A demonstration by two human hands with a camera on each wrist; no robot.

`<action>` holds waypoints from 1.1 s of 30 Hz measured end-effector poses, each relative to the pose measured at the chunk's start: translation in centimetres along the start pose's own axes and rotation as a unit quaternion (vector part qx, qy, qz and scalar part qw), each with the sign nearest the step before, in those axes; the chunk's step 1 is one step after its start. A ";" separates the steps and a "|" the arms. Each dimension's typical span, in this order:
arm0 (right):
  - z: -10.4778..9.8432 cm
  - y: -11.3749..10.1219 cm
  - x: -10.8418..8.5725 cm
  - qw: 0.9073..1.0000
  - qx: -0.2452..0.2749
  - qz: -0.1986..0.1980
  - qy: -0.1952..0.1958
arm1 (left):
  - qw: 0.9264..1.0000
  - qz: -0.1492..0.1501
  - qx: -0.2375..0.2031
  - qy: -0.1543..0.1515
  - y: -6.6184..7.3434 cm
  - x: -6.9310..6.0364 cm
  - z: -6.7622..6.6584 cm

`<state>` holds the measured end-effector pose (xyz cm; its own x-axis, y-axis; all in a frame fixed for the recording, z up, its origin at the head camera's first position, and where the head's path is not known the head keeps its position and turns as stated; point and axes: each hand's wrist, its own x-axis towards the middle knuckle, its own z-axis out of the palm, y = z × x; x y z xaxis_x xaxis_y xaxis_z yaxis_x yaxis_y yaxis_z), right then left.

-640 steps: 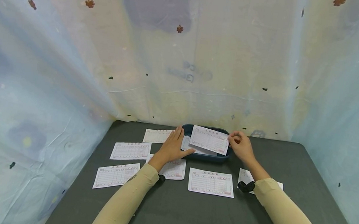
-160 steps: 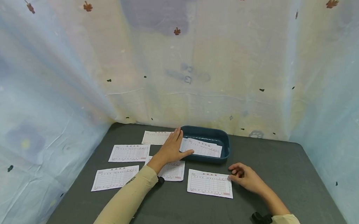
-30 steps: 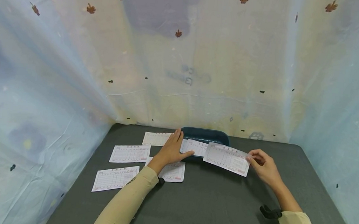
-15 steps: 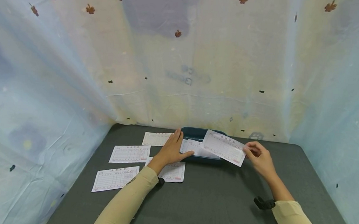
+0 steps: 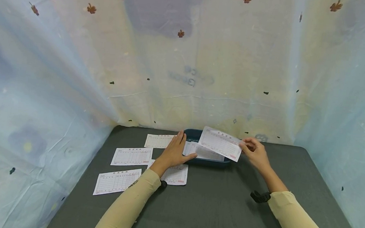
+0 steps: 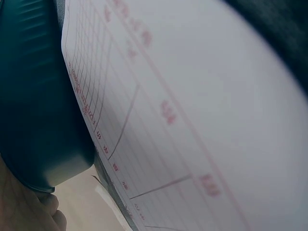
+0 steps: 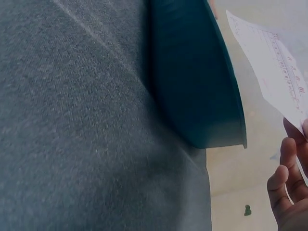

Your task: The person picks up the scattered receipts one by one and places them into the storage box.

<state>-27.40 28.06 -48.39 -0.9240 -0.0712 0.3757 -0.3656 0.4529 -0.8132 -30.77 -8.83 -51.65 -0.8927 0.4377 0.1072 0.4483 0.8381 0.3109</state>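
My right hand [image 5: 255, 155] pinches the right edge of a white printed form slip [image 5: 220, 144]. It holds the slip tilted above a dark blue plastic basin [image 5: 209, 163]. In the right wrist view the slip [image 7: 269, 67] hangs beyond the basin's wall [image 7: 192, 72], thumb and finger at its edge, the other fingers [image 7: 279, 185] bent. Other form slips [image 5: 195, 149] lie inside the basin. With fingers straight and thumb spread, my left hand [image 5: 172, 155] rests at the basin's left end; it partly shows at the rim in the left wrist view.
Several form slips lie left of the basin: a cream one [image 5: 158, 141], two white ones [image 5: 131, 156] [image 5: 116, 182], and one [image 5: 177, 174] partly under my left forearm. A dark grey cloth covers the table [image 5: 213, 213]. A patterned curtain [image 5: 217, 77] hangs behind.
Slips that lay in front of and right of the basin have left the table. Over the last second my right hand has carried the slip up and left over the basin. My left hand stays put.
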 end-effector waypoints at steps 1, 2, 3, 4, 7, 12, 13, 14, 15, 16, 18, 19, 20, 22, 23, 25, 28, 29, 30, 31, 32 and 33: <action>0.1 0.0 0.2 1.000 0.003 0.000 -0.003 | 1.000 0.000 -0.001 0.001 0.0 0.0 0.0; 0.3 0.1 0.4 1.000 0.002 -0.001 -0.007 | 1.000 0.000 -0.001 0.002 0.0 0.1 0.0; 0.4 0.1 0.5 1.000 0.003 -0.001 -0.010 | 1.000 0.000 -0.001 0.002 0.0 0.1 0.0; 0.6 0.2 0.7 1.000 0.003 0.000 -0.012 | 1.000 -0.001 0.001 0.001 0.0 0.1 0.0; 1.1 0.2 1.1 1.000 0.003 0.003 -0.014 | 1.000 -0.003 0.001 0.000 0.0 0.0 0.0; 1.8 0.5 1.7 1.000 0.006 -0.009 -0.014 | 1.000 -0.003 -0.001 -0.003 0.0 0.0 -0.1; 1.9 0.6 1.8 1.000 0.008 -0.012 -0.015 | 1.000 -0.002 -0.001 -0.003 -0.1 0.0 0.0; 2.0 0.6 1.9 1.000 0.009 -0.015 -0.017 | 1.000 -0.002 -0.001 -0.004 -0.1 0.1 0.0; 2.1 0.6 2.0 1.000 0.009 -0.016 -0.018 | 1.000 0.000 0.000 -0.003 -0.1 0.1 0.0; 2.3 0.6 2.1 1.000 0.009 -0.016 -0.018 | 1.000 0.001 0.000 -0.003 -0.1 0.1 0.1; 2.4 0.6 2.1 1.000 0.007 -0.015 -0.020 | 1.000 0.002 0.001 -0.002 -0.2 0.1 0.1; 2.5 0.6 2.2 1.000 0.003 -0.013 -0.021 | 1.000 0.003 0.002 -0.002 -0.2 0.1 0.2; 2.6 0.6 2.2 1.000 -0.002 -0.012 -0.022 | 1.000 0.002 0.003 -0.002 -0.2 0.1 0.1; 2.8 0.7 2.3 1.000 -0.012 -0.007 -0.024 | 1.000 0.002 0.003 -0.002 -0.2 0.1 0.1; 2.8 0.7 2.3 1.000 -0.018 -0.006 -0.025 | 1.000 0.002 0.003 -0.002 -0.2 0.0 0.0; 3.0 0.8 2.4 0.999 -0.031 -0.002 -0.028 | 1.000 0.001 0.003 -0.002 -0.1 0.0 0.0; 3.2 0.9 2.5 0.999 -0.042 0.004 -0.033 | 1.000 0.000 0.002 -0.004 0.0 0.0 -0.1; 3.3 0.9 2.6 0.998 -0.042 0.004 -0.036 | 1.000 -0.002 0.002 -0.005 -0.1 0.1 0.0; 3.4 0.9 2.6 0.998 -0.041 0.005 -0.040 | 1.000 -0.003 0.002 -0.007 -0.1 0.1 0.0; 3.5 0.8 2.7 0.998 -0.041 0.005 -0.042 | 1.000 -0.005 0.003 -0.009 -0.1 0.1 0.1; 3.6 0.8 2.7 0.998 -0.039 0.005 -0.045 | 1.000 -0.007 0.004 -0.012 -0.2 0.2 0.2; 3.7 0.8 2.7 0.998 -0.039 0.004 -0.048 | 1.000 -0.009 0.006 -0.015 -0.2 0.3 0.3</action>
<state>-30.64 24.96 -49.63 -0.9349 -0.1496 0.3218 -0.3511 0.5213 -0.7778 -31.12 -8.81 -51.94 -0.8992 0.4316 0.0727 0.4323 0.8499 0.3015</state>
